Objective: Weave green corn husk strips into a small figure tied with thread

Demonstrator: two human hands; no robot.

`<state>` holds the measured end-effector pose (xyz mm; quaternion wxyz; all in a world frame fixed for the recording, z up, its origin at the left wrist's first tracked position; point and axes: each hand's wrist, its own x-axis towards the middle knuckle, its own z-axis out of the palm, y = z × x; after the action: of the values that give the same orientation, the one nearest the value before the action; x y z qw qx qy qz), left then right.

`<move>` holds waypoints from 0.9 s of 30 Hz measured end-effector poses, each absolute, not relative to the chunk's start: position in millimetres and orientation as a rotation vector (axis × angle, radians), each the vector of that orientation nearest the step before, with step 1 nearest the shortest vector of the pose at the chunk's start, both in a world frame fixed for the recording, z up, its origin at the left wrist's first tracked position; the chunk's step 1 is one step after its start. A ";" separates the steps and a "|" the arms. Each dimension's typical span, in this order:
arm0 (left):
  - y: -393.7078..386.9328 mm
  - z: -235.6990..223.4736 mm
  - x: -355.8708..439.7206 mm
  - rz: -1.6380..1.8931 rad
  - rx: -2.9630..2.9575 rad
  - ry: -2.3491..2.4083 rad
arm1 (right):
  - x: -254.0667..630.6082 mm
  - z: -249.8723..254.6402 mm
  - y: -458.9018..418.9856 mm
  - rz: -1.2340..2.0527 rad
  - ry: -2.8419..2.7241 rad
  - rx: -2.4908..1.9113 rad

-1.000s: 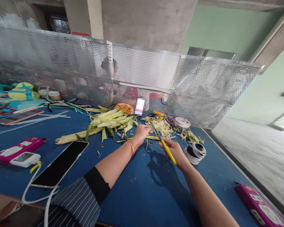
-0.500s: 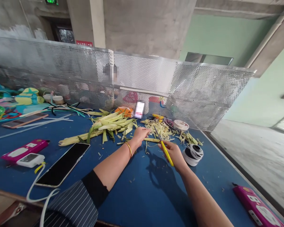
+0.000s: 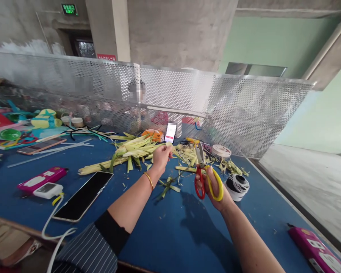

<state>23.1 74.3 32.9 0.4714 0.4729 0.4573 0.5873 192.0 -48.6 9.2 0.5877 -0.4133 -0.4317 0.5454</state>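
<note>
My left hand [image 3: 161,158] is closed, its thumb and fingers pinching a pale green leaf strip [image 3: 174,149] that looks like corn husk. In my right hand [image 3: 213,185] is a pair of scissors [image 3: 199,155], one handle loop red and the other yellow, blades pointing up and slightly parted. Below and between the hands is a small spread-out bunch of leaf strips [image 3: 169,185] with a thin strand. A pale stalk piece [image 3: 186,169] lies left of the scissors. Beyond my left hand is a pile of long leaves [image 3: 133,149]; cut scraps [image 3: 187,153] are heaped behind the scissors.
A black-screened phone [image 3: 85,195], a magenta power bank [image 3: 44,179] and a white cable lie left. Wire spools [image 3: 236,187] stand right. Another magenta power bank [image 3: 315,246] is near the right edge. A perforated metal screen [image 3: 173,87] runs behind the table; a person sits beyond.
The scissors have turned upright, showing both handle loops. My left hand has moved away from the stalk and lifted slightly. The small leaf bunch now shows between my hands. The view has shifted left.
</note>
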 end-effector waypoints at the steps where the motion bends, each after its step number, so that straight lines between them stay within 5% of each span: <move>1: 76.9 32.1 19.7 1.465 1.149 1.138 | 191.6 9.9 -49.9 1.292 -1.032 -0.965; 10: 81.0 23.9 14.1 1.516 1.088 1.224 | 181.8 3.4 -54.8 1.519 -1.099 -1.135; 27: 60.6 10.2 42.2 1.312 1.097 1.218 | 172.0 -7.2 -39.3 1.295 -0.979 -1.258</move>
<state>42.2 60.6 10.2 0.4979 0.4533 0.5031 0.5418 172.0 -39.3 -7.2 0.5173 -0.5243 -0.4080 0.5395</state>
